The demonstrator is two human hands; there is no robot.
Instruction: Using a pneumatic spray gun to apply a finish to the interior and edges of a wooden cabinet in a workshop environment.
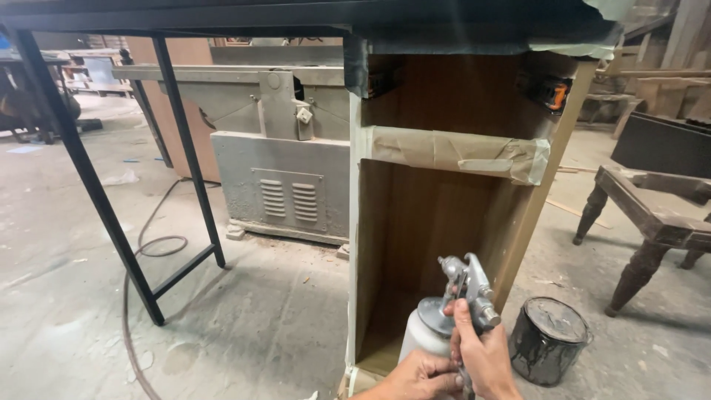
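Spray gun (466, 285) sits low in the picture, held in front of the open side of a wooden cabinet (429, 222) that stands on the floor (244, 318) under a dark tabletop (296, 15). The right hand (485, 355) wraps the gun's handle, its grip closed tight on it with one finger up by the trigger. The left hand (418, 378) is closed around the base of the white cup (424, 333) that hangs under the gun. The nozzle points toward the cabinet's inside.

As for progress, the masking looks done: brown paper and tape (459, 152) cover a crossbar near the cabinet's top, and tape runs down the pale front edge. The wood inside shows bare brown, with no wet coat that I can make out, so the spraying seems barely begun or not begun at all. No mist shows at the nozzle.

Just beside the cabinet on the right stands a black paint can (548, 341) with its lid on. Behind are a grey machine (281, 185), black metal legs (96, 192) and a dark wooden bench (652, 215).
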